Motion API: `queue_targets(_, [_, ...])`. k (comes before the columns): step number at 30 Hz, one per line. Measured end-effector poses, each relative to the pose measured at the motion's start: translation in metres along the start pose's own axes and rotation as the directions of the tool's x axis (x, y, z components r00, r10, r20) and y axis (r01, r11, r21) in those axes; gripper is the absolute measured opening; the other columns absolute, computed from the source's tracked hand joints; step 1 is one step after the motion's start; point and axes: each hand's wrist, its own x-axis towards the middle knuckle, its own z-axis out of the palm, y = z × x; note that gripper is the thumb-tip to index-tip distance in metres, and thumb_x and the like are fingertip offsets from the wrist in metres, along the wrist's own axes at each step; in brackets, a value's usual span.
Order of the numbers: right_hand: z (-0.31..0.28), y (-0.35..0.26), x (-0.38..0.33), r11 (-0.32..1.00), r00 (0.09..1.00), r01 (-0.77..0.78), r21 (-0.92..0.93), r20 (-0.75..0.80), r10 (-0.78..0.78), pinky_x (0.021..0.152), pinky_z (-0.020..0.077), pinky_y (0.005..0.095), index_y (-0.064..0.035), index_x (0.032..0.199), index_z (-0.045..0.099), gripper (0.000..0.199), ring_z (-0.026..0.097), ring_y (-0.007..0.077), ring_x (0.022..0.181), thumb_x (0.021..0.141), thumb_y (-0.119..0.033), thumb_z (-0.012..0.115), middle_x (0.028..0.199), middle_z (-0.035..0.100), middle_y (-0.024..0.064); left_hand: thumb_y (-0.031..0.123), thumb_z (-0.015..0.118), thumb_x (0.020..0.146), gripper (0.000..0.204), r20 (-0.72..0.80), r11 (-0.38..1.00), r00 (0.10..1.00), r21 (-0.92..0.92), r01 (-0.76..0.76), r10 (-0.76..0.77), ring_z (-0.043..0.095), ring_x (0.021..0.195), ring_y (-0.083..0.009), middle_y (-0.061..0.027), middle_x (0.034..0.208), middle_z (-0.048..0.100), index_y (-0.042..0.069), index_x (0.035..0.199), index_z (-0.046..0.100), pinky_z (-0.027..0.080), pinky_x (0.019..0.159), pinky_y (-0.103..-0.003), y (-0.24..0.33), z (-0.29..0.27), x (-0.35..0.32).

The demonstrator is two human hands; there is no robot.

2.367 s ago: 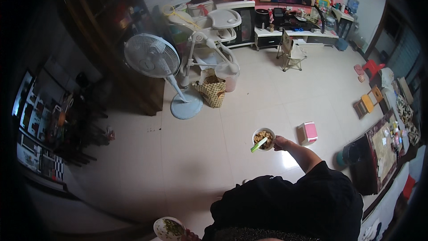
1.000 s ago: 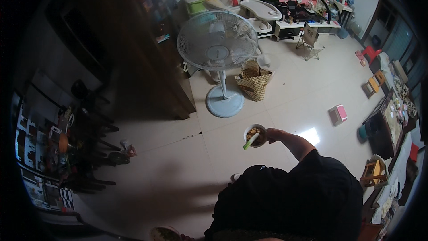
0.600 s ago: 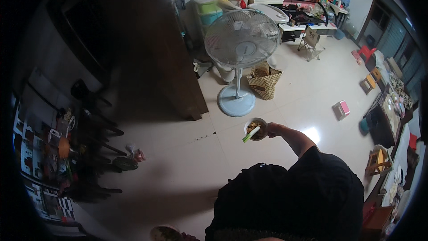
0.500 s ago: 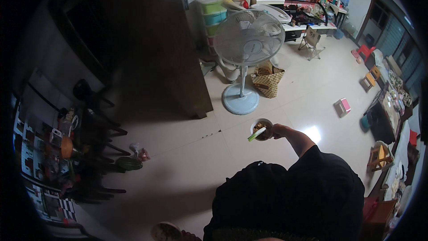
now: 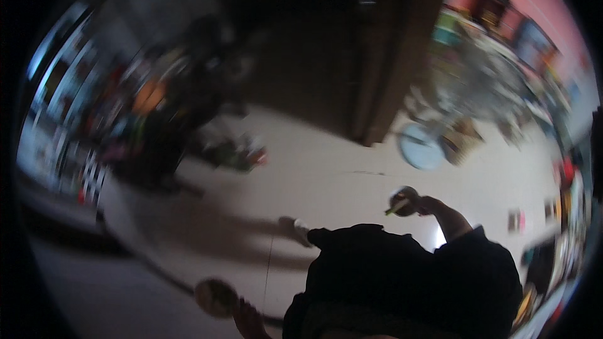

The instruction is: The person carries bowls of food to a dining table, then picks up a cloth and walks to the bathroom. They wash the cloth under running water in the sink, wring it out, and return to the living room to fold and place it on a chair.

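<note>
While the whole picture smears with motion blur, the right hand (image 5: 428, 204) is closed around a small round bowl (image 5: 405, 199) held out in front of the body over the pale floor (image 5: 326, 176), with a light green utensil (image 5: 396, 209) sticking out over its near rim. The left hand (image 5: 246, 319) sits low at the bottom edge, gripping a second bowl (image 5: 215, 297) by its side; how firm that grip is I cannot tell through the blur. Carrying both well seems to call for level rims and slow turns of the body, since the loose utensil could slide out if the right bowl tips. A standing fan (image 5: 422, 150) with its round base lies ahead to the right, and dark clutter (image 5: 169, 132) crowds the left, so the open floor between them looks the safest path.
</note>
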Motion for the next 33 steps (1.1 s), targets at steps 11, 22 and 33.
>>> queue_targets(11, [0.487, -0.219, 0.193, 0.949, 0.928, -0.104, -0.299, 0.315, 0.201, 0.048, 0.0501, 0.0274, -0.0153, 0.088, 0.054, 0.009, 0.049, 0.0086, 0.05, 0.082, -0.019, 0.06, 0.061, 0.05, -0.0026, 0.029, 0.055, 0.091, 0.028, -0.567, 0.932, 0.74, 0.211, -0.294, 0.361, 0.046, 0.052, -0.005, 0.0018, 0.071, 0.055, 0.004, 0.103, 0.056, 0.031, 0.036, -0.018, 0.271, 0.031, 0.034])
queue_targets(22, [0.949, -0.509, 0.206, 0.869, 0.656, 0.491, -0.064, 0.684, -0.32, 0.049, 0.0464, 0.0247, -0.0086, 0.096, 0.054, 0.021, 0.048, 0.0083, 0.053, 0.089, -0.028, 0.051, 0.069, 0.052, -0.0007, 0.029, 0.056, 0.09, 0.033, -0.63, 0.891, 0.638, 0.224, -0.395, 0.442, 0.045, 0.051, -0.0075, -0.0005, 0.073, 0.056, 0.001, 0.106, 0.055, 0.032, 0.038, -0.02, 0.54, -0.003, 0.179])
queue_targets(33, [0.962, -0.505, 0.137, 0.958, 0.804, 0.283, -0.044, 0.555, -0.212, 0.05, 0.0441, 0.0233, -0.0079, 0.095, 0.053, 0.022, 0.048, 0.0088, 0.056, 0.082, -0.025, 0.055, 0.071, 0.053, -0.0003, 0.028, 0.056, 0.089, 0.027, -0.577, 0.93, 0.73, 0.253, -0.266, 0.366, 0.043, 0.049, -0.0054, 0.0022, 0.071, 0.053, 0.004, 0.101, 0.055, 0.03, 0.037, -0.017, 0.502, -0.005, 0.158])
